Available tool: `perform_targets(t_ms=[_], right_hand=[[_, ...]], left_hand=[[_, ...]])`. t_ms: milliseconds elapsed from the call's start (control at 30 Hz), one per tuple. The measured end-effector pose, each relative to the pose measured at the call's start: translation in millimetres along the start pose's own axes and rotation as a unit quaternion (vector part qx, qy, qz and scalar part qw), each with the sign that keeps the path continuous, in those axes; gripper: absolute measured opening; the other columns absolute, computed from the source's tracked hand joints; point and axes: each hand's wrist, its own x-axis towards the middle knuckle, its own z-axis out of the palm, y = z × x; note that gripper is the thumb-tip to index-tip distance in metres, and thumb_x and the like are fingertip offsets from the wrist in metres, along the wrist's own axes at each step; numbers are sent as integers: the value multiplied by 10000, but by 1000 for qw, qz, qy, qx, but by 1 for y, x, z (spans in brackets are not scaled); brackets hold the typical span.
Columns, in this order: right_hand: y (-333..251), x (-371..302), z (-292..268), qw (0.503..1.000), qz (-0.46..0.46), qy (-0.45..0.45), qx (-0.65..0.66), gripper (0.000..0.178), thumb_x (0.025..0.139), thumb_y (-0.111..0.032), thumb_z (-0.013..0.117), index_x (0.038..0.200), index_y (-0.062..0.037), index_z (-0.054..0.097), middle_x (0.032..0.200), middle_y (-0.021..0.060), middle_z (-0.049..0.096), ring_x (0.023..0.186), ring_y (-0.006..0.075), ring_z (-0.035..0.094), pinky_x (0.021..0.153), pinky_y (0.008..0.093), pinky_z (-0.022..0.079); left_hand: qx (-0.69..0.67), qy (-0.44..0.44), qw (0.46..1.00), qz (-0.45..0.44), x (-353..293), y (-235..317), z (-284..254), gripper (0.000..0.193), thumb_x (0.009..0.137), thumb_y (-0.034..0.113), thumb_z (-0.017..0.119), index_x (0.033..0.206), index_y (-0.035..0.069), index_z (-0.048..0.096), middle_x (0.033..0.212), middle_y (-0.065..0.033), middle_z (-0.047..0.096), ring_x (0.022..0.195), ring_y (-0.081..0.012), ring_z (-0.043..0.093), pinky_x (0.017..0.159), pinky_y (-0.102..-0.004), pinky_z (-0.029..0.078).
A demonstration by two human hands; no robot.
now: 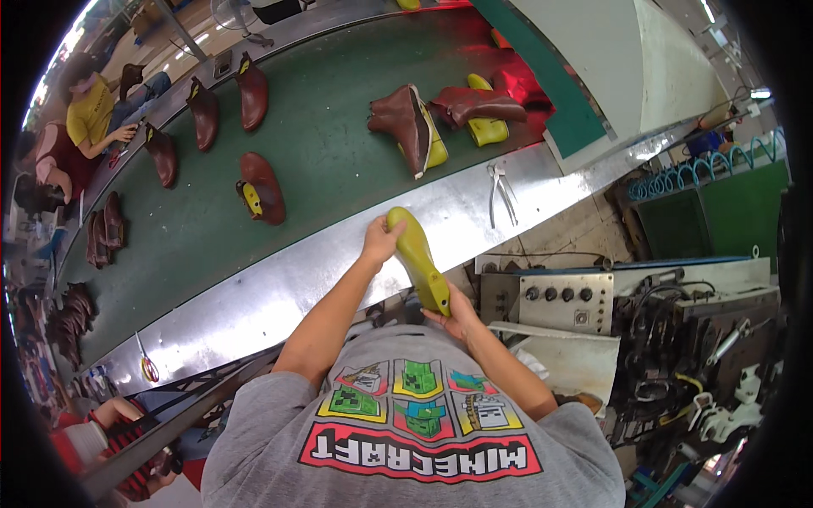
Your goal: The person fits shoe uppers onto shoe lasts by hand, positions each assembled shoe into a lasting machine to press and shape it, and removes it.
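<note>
Just over the near metal edge of the belt table, both my hands hold a yellow-green shoe last [413,256] in front of my body. My left hand [379,240] is closed round its far, rounded end. At the near end, which has a dark hole, my right hand [460,314] grips it from the right and below. Beyond the last lies a pair of metal pincers [503,196] on the steel edge, touched by neither hand. Brown leather boots [396,120] and further yellow lasts [489,130] lie on the belt past them.
A green conveyor belt [326,161] carries several brown boots [254,93] along its far side. Scissors [147,366] lie on the steel edge at left. A large pale machine [656,63] stands far right; a knobbed control box [566,300] is nearer. A co-worker in yellow [91,118] sits across.
</note>
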Motion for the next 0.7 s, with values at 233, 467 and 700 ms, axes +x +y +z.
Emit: perform_targets(t_ms=[233, 467, 700], right_hand=[[-54, 44, -19, 778, -341, 177, -497, 506, 1006, -404, 712, 1299, 8, 730, 1229, 202, 773, 1156, 316, 731, 1001, 416, 563], [-183, 192, 90, 717, -398, 208, -533, 552, 913, -425, 791, 1258, 2, 732, 1211, 227, 758, 1178, 380, 718, 1000, 497, 563], [-251, 156, 174, 536, -471, 162, -682, 337, 893, -262, 761, 1145, -42, 717, 1053, 182, 733, 1058, 401, 711, 940, 529, 558]], left_hand=[[398, 70, 914, 34, 32, -31, -19, 605, 916, 507, 831, 1206, -19, 765, 1117, -229, 745, 954, -310, 729, 882, -400, 574], [328, 159, 930, 47, 12, -35, -9, 784, 905, 573, 806, 1375, -38, 657, 1311, -289, 646, 1193, -439, 656, 1036, -488, 536], [386, 185, 883, 193, -28, 78, -15, 894, 864, 421, 894, 1533, -34, 513, 1484, -309, 514, 1352, -452, 569, 1136, -482, 497]])
